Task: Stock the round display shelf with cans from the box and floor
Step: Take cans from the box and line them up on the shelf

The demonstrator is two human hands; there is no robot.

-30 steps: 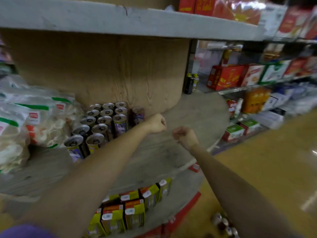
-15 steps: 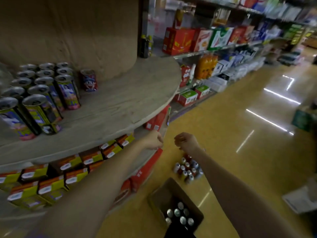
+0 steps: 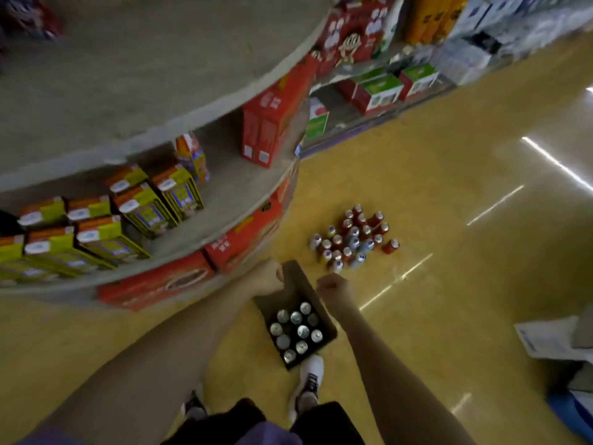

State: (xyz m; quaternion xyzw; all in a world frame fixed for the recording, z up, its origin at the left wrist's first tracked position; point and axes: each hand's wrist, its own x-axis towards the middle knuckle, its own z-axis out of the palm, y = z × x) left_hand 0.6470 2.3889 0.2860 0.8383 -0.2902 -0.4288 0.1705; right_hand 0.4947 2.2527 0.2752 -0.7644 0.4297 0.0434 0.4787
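An open cardboard box point(image 3: 323, 317) stands on the floor by my feet, with several silver-topped cans point(image 3: 296, 330) upright inside. A cluster of several loose cans point(image 3: 351, 240), red and blue, stands on the floor farther out. The round display shelf point(image 3: 167, 123) curves across the upper left. My left hand point(image 3: 268, 277) hangs above the box's far flap with its fingers curled and nothing in it. My right hand point(image 3: 332, 289) is just right of it, also curled into a fist and holding nothing.
Yellow-and-orange cartons point(image 3: 128, 203) and red boxes point(image 3: 266, 123) fill the shelf's lower tier, with red cases point(image 3: 179, 277) at its base. A wall shelf with boxed goods point(image 3: 378, 91) runs behind. Paper and a blue object point(image 3: 555, 342) lie at the right on the yellow floor.
My view has swung down from the stocked cans on the shelf to the floor. Both fists have dropped from shelf height to just above the box.
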